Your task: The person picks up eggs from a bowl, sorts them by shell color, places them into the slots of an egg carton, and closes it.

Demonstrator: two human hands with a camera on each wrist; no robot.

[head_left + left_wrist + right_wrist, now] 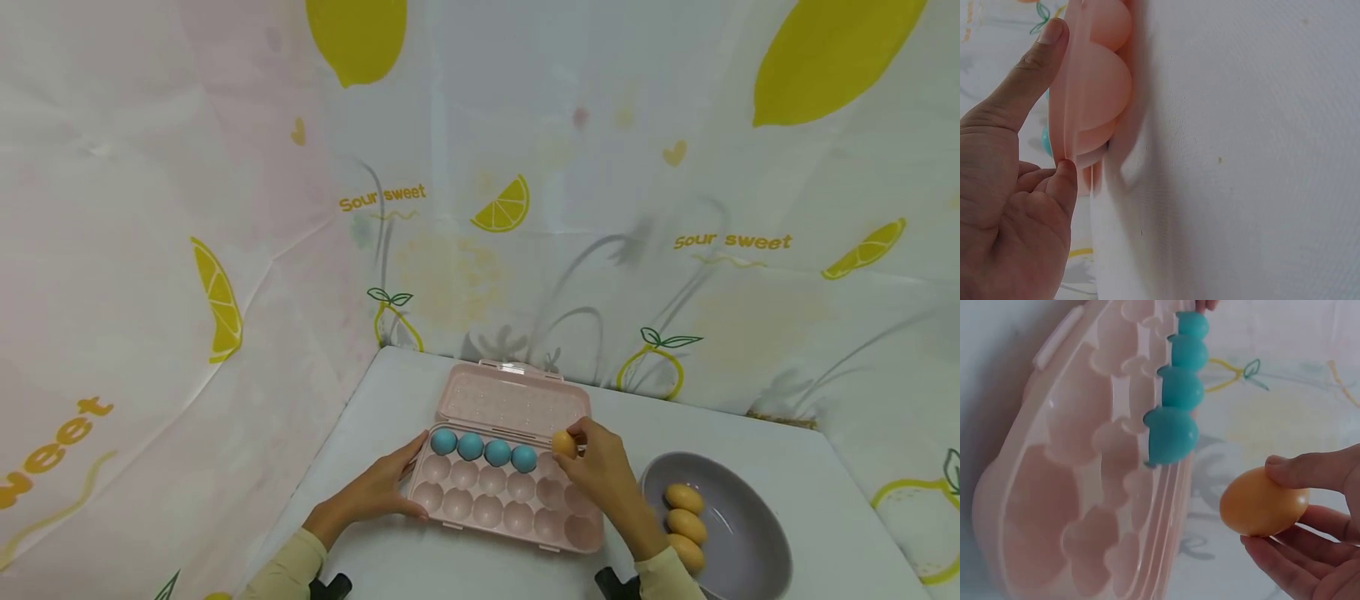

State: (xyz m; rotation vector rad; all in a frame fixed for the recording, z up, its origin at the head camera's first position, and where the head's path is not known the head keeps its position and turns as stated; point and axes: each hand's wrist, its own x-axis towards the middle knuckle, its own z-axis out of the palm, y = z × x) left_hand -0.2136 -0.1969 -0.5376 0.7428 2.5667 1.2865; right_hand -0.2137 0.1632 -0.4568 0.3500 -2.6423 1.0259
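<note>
A pink egg carton (487,481) lies with its lid (517,400) folded back. Blue eggs (497,452) fill several cups of its back row. At the carton's left end, my left hand (382,486) grips the rim, thumb toward the front corner; the left wrist view shows that hand (1022,206) against the pink edge. My right hand (603,467) pinches an orange-yellow egg (564,443) above the back row, to the right of the blue ones. Seen from the right wrist, thumb and fingertips hold this egg (1264,502) clear of the cups.
A grey oval bowl (750,533) stands right of the carton, with three orange-yellow eggs (686,526) along its left side. White table (360,417) lies under everything. Lemon-printed sheets (570,250) hang behind and at the sides.
</note>
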